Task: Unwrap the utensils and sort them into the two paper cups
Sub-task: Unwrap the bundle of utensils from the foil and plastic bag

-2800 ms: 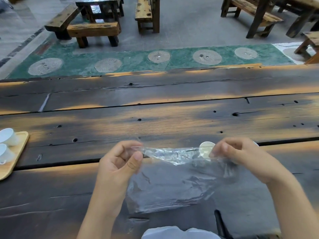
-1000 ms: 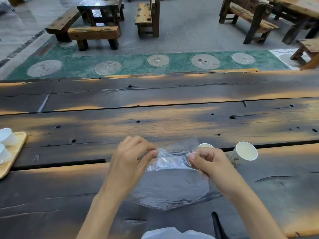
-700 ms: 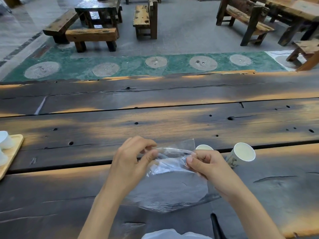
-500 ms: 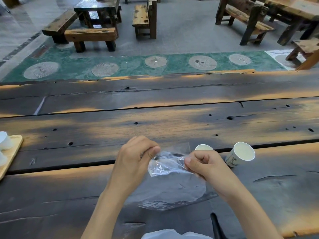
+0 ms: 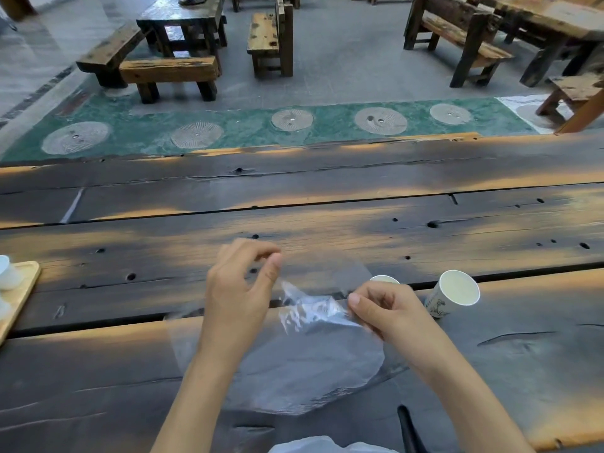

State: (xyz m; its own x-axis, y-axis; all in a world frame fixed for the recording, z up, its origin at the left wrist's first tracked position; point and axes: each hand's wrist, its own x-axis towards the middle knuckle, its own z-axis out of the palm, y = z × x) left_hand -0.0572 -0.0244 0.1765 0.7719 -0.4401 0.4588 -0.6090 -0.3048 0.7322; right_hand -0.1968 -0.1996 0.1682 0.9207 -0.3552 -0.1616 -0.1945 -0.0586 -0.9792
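Left hand [image 5: 240,286] newly off crinkled film [image 5: 313,312]

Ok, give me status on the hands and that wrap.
Right hand pinching clear plastic wrap. Left hand open, fingers off it. Two paper cups upright behind the right hand. No utensils visible.

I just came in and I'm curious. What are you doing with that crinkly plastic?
A person is working a clear plastic wrapper over a dark wooden table. The right hand pinches one end, while the left hand has its fingers apart just above it. Two paper cups wait past the right hand, one mostly hidden. No utensils show yet.
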